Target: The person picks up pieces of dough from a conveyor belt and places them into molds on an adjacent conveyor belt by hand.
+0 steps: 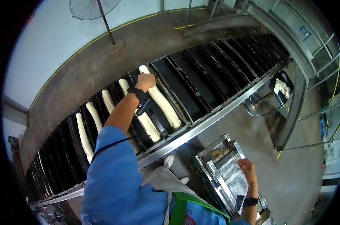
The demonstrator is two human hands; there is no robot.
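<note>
One left hand is curling over a dough strip at eleven o'clock, apparently steadying it within its tray, grip unclear; right hand is hovering at four, finger opening indistinct.

Stretches from eight o'clock up to two o'clock as a long counter, edged in bare metal along the near side. Carries black pans set side by side, divided into long narrow slots. Holds, in those pans, five pale dough lengths, spread from between eight and nine o'clock to near twelve, partly hidden midway. Shows only dark, bare slots towards one and two o'clock.
</note>
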